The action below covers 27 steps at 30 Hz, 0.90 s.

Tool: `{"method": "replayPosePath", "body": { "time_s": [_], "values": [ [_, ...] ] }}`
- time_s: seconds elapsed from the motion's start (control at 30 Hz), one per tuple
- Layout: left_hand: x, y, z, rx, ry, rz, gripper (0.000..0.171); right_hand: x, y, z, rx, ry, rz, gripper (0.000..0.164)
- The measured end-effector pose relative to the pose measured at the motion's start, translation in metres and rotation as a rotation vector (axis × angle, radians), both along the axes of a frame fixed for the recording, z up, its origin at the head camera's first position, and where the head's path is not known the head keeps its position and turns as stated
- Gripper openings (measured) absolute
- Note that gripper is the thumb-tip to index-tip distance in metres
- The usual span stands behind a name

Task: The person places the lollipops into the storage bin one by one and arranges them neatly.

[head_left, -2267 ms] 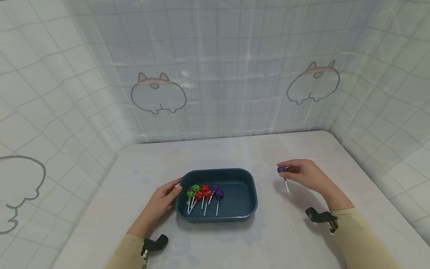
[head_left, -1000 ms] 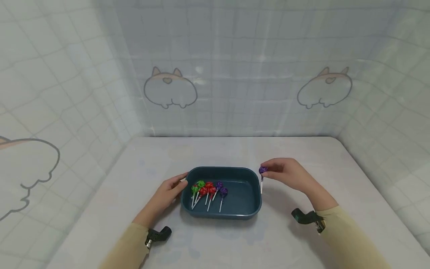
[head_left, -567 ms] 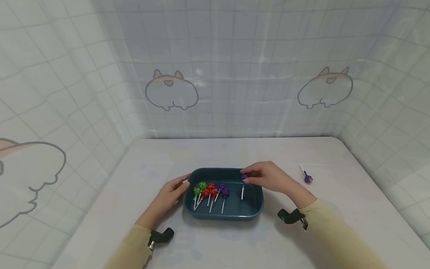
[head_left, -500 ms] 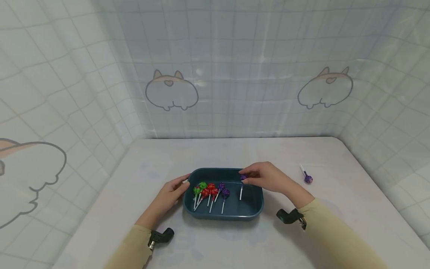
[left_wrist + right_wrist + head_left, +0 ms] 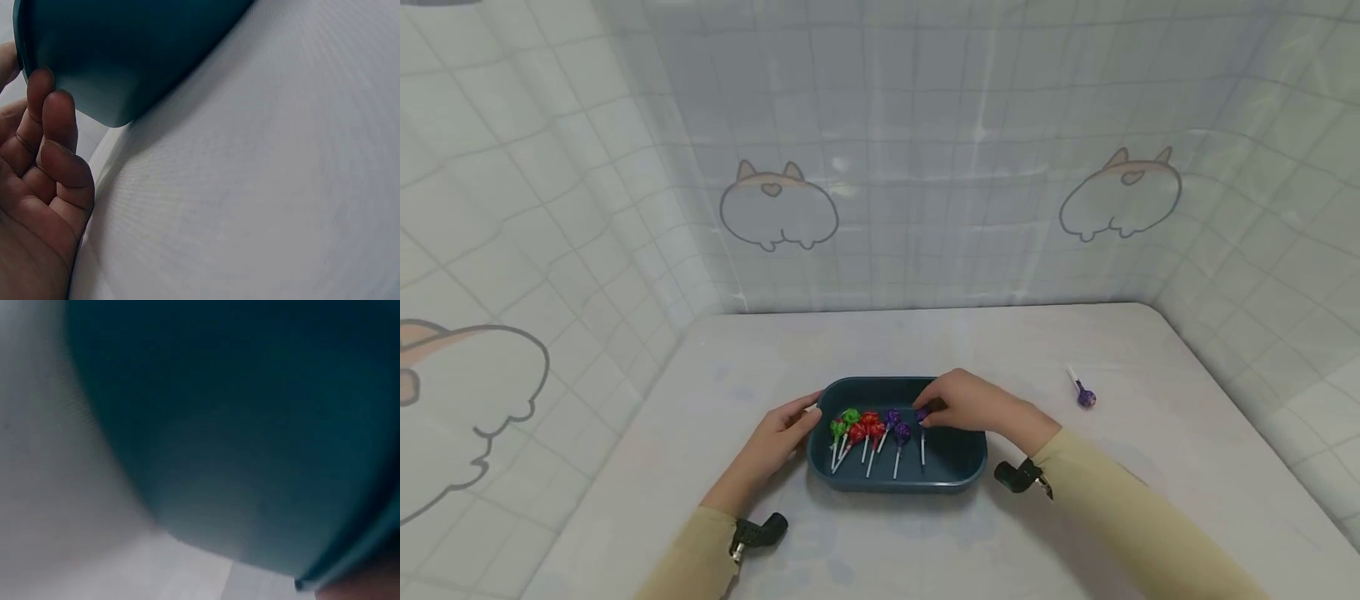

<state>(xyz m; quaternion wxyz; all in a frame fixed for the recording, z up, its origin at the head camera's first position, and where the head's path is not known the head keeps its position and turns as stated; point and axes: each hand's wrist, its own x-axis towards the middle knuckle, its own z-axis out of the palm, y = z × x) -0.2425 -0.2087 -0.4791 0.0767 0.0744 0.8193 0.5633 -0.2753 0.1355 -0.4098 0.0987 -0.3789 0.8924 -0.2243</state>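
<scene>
In the head view my left hand (image 5: pixel 772 439) holds the left end of a dark teal tray (image 5: pixel 898 485), thumb at the rim and fingers along the outer wall. My right hand (image 5: pixel 970 403) reaches over the tray's right end and pinches a purple lollipop (image 5: pixel 922 413) by its wrapped head, white stick hanging down. To its left inside the tray lie two purple lollipops (image 5: pixel 902 432), several red lollipops (image 5: pixel 869 421) and two green lollipops (image 5: pixel 850 416), sticks toward the front. The tray's outer wall (image 5: pixel 219 437) fills the right wrist view, hiding most of the hand.
One more purple lollipop (image 5: pixel 1086 398) lies on the white tabletop (image 5: pixel 880 550) to the right of the tray. A white tiled-pattern curtain (image 5: pixel 910 167) with animal drawings stands behind and at both sides. Black wrist cameras (image 5: pixel 760 532) sit on both sleeves.
My right hand has carried the purple lollipop leftward from over the table into the tray, beside the other purple ones. The lone lollipop on the table came into view. My left hand stays at the tray.
</scene>
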Motion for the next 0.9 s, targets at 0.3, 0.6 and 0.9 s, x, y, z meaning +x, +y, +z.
{"method": "replayPosePath", "body": {
  "time_s": [0.3,0.6,0.9],
  "values": [
    [-0.001,0.000,-0.002,0.002,0.002,-0.003,0.053,-0.005,-0.017,-0.003,0.122,0.011,-0.002,0.023],
    [0.000,0.001,-0.001,-0.007,0.020,-0.019,0.053,-0.007,-0.022,-0.006,0.164,0.026,-0.019,0.021],
    [-0.001,-0.002,-0.001,-0.009,0.013,-0.010,0.052,-0.007,-0.028,-0.007,0.153,0.008,-0.024,0.025]
  ]
}}
